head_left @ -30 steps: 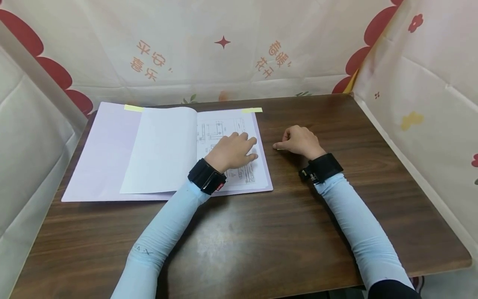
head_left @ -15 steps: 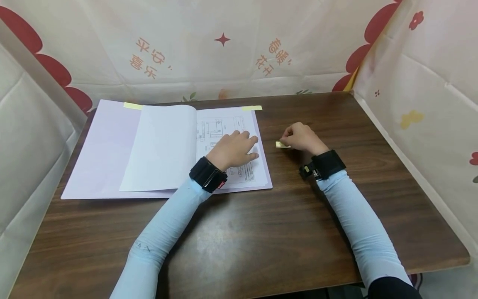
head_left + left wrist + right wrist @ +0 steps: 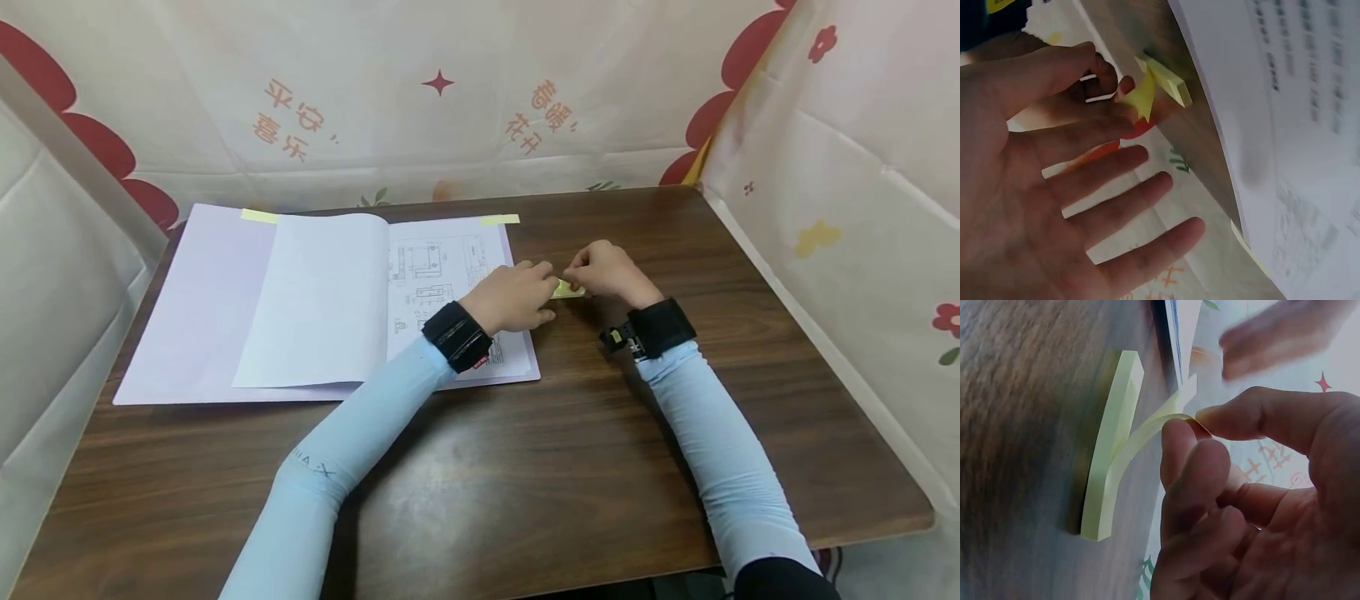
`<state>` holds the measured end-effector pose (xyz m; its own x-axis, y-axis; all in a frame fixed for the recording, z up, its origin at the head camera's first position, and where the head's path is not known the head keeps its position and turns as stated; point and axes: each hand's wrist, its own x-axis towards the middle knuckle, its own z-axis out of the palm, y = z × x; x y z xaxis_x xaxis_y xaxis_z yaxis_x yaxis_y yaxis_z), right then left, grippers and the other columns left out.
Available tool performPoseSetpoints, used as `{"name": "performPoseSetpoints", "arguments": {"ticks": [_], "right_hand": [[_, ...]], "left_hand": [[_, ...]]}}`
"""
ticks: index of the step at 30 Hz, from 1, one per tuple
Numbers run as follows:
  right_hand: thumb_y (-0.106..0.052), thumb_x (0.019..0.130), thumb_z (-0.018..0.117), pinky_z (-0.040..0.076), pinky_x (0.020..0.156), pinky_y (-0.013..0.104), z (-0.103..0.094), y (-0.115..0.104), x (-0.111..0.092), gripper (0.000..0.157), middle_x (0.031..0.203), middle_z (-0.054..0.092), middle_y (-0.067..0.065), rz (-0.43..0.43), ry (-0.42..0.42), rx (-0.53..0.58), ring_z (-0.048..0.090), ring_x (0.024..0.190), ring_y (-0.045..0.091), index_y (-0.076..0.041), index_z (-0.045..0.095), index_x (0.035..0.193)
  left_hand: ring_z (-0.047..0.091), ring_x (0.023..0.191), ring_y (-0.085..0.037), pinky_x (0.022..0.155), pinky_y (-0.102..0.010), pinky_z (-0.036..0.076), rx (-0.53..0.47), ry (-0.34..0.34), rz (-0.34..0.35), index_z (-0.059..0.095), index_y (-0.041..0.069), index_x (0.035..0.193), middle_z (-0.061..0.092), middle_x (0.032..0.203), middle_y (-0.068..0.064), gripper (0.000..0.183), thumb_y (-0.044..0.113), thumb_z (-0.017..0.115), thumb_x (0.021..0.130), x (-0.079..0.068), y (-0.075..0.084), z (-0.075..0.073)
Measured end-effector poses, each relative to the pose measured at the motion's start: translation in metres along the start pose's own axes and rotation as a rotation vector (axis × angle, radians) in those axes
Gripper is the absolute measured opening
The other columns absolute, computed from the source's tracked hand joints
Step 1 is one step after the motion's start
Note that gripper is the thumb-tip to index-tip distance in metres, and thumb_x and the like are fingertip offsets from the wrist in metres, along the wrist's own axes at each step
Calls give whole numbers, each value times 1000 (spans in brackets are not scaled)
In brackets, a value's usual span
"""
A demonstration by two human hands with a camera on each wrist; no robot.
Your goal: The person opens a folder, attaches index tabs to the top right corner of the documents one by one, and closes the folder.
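Note:
My right hand (image 3: 609, 272) pinches the top sheet (image 3: 1147, 430) of a narrow yellow sticky note pad (image 3: 1100, 494) between thumb and forefinger. The sheet curves up away from the pad, which lies on the table. My left hand (image 3: 512, 297) reaches over the right edge of an open document (image 3: 420, 292), its fingertips close to the pad. In the left wrist view its fingers (image 3: 1129, 200) are straight and spread, holding nothing. Line drawings show on the document's right page, partly hidden under the left hand and wrist.
A lilac folder (image 3: 180, 333) lies beneath the document. Yellow sticky tabs stand out at its top edge, one at the left (image 3: 259, 216) and one at the right (image 3: 500, 219). The brown table (image 3: 487, 483) ends at a printed curtain (image 3: 420, 142) behind and at the sides.
My left hand has left the middle of the right page and moved right, towards the pad. My right hand stays near the same place, now with the sheet lifted between its fingers.

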<state>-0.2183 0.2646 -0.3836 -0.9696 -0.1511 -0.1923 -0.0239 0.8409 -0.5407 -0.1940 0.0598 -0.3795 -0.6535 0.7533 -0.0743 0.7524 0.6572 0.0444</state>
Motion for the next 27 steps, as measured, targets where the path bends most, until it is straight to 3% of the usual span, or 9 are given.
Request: {"name": "performPoseSetpoints", "arguments": {"ticks": [11,18,22,27], "right_hand": [[-20,101,59,46,62,29,0,6,3,28,89,74,13,4,-28,22,63,67,21,2,76,103],[-21,99,65,49,65,29,-5,3,0,22,90,72,13,48,27,-18,69,73,23,0,72,99],[-19,96,69,51,63,28,-6,3,1,18,90,71,14,50,65,-15,68,73,23,-1,70,97],[-12,96,68,54,61,27,-8,8,2,20,100,71,19,29,102,2,70,73,21,-1,68,112]], "left_hand": [[49,144,-23,114,-40,48,50,-106,23,53,11,150,49,158,-6,57,45,58,104,17,14,15],[58,128,-21,106,-36,52,4,-120,15,67,10,129,57,145,-8,42,43,59,104,21,17,11],[57,133,-25,108,-38,52,-4,-127,5,65,11,133,54,152,-9,44,44,59,104,23,17,10],[61,119,-22,101,-35,54,1,-118,9,62,11,137,59,139,-6,47,43,61,103,26,18,10]]}}
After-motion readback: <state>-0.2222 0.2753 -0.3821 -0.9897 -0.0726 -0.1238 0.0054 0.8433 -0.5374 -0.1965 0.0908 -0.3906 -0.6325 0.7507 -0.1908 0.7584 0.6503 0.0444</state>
